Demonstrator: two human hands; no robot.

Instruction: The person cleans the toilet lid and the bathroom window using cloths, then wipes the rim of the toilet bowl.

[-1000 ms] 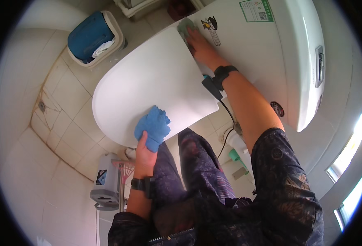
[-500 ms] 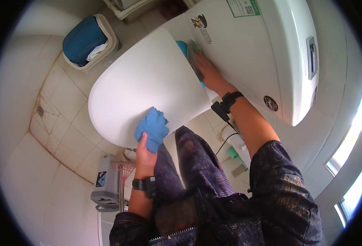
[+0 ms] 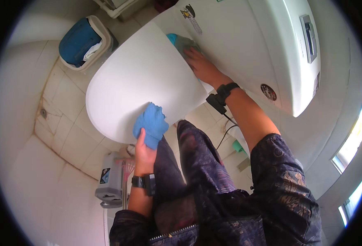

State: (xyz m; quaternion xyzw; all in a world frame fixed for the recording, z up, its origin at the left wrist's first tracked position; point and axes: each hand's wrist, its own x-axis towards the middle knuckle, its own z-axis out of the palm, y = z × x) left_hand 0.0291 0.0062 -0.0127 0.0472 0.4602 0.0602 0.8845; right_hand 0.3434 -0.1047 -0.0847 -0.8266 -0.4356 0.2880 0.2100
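Glare's from R, soft shadow on lid (image 3: 135, 78), blk fisheye rim.

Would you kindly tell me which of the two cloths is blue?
The left hand holds the blue cloth; the grey-green cloth is under the right hand.

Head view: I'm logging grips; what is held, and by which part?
The left hand holds the blue cloth by its lower part. The right hand lies on a greyish cloth; whether gripped can't be told.

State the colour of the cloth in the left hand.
The cloth is blue, best seen in the head view.
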